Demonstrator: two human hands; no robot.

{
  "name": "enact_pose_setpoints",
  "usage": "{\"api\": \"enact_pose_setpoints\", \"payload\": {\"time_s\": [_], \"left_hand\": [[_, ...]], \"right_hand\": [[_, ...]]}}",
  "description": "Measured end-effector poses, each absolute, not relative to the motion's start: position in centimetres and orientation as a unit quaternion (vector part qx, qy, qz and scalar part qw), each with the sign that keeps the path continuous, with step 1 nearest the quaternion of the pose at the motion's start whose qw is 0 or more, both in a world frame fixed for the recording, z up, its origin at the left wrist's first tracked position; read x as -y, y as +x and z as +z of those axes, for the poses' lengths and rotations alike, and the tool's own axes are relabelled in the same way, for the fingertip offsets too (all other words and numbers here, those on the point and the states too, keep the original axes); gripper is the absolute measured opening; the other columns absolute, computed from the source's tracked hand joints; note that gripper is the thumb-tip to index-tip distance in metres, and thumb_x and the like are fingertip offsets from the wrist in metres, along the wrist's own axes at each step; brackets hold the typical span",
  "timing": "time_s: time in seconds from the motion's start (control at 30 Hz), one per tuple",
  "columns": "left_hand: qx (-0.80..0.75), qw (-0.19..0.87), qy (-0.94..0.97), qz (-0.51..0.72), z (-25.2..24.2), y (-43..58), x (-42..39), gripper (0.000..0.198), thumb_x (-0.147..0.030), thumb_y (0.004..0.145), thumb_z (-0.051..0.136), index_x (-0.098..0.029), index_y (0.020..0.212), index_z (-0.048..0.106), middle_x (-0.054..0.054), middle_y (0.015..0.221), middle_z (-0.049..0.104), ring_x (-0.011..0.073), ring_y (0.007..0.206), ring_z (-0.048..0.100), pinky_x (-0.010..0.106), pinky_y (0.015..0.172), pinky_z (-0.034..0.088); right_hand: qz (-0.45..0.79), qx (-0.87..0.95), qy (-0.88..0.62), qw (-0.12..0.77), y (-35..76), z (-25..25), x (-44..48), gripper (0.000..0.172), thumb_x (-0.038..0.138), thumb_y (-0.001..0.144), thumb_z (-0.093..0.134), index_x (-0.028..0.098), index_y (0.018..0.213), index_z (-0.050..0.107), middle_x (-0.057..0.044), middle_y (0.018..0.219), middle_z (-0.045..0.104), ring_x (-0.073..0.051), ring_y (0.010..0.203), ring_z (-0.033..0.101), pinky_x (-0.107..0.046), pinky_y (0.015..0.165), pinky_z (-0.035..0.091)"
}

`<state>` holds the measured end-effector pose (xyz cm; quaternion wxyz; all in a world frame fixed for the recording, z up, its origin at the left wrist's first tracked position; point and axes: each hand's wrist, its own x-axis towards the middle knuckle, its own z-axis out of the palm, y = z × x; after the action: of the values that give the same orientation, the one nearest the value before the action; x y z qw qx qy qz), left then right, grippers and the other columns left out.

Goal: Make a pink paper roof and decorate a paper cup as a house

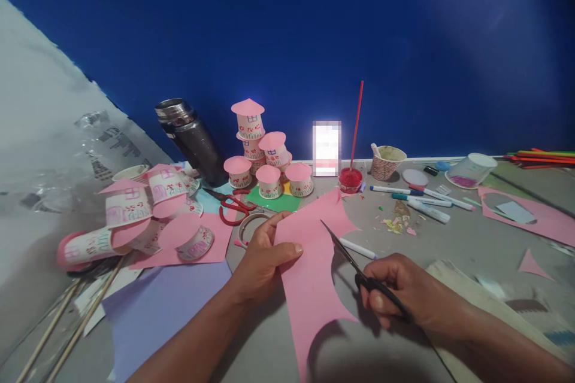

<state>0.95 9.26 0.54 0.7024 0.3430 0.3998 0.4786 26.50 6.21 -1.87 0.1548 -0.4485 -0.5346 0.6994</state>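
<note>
My left hand [272, 254] pinches the left edge of a sheet of pink paper [309, 278], thumb on top. Curved pieces are cut out of the paper's right side, leaving pointed tips. In my right hand [389, 293] is a pair of black-handled scissors [348, 254], fingers wrapped round the handles. The blades point up and left, over the paper's upper part, and look closed or nearly so. Behind the paper stand several small decorated paper cups [269, 182] with pink cone roofs, some stacked into a tower. More such cups [128, 200] lie heaped at the left.
Red-handled pliers [238, 206] and a tape roll [251, 227] lie near my left hand. A dark flask [191, 137] leans by the wall. Several markers [426, 209] and paper scraps [398, 224] are at right, with a red pot [350, 179] holding a stick behind.
</note>
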Motion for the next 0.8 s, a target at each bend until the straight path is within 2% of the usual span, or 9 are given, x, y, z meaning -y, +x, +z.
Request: {"api": "enact_pose_setpoints", "payload": {"time_s": [0.6, 0.8], "left_hand": [[-0.408, 0.701, 0.348, 0.47, 0.63, 0.62, -9.12, 0.052, -0.015, 0.059, 0.087, -0.018, 0.108, 0.071, 0.003, 0.084, 0.076, 0.0185, 0.065, 0.07, 0.027, 0.059, 0.059], [-0.407, 0.703, 0.348, 0.468, 0.72, 0.58, -9.12, 0.055, -0.016, 0.057, 0.088, -0.018, 0.108, 0.069, 0.003, 0.084, 0.075, 0.0186, 0.063, 0.069, 0.027, 0.056, 0.058]], "right_hand": [[0.697, 0.543, -0.441, 0.157, 26.34, -1.34, -6.17, 0.064, 0.079, 0.07, 0.075, 0.018, 0.066, 0.057, 0.001, 0.054, 0.056, -0.008, 0.05, 0.037, -0.025, 0.05, 0.026], [0.698, 0.531, -0.455, 0.15, 26.38, -1.39, -6.05, 0.059, 0.073, 0.07, 0.078, 0.018, 0.067, 0.058, 0.001, 0.054, 0.057, -0.008, 0.05, 0.037, -0.025, 0.051, 0.024]]}}
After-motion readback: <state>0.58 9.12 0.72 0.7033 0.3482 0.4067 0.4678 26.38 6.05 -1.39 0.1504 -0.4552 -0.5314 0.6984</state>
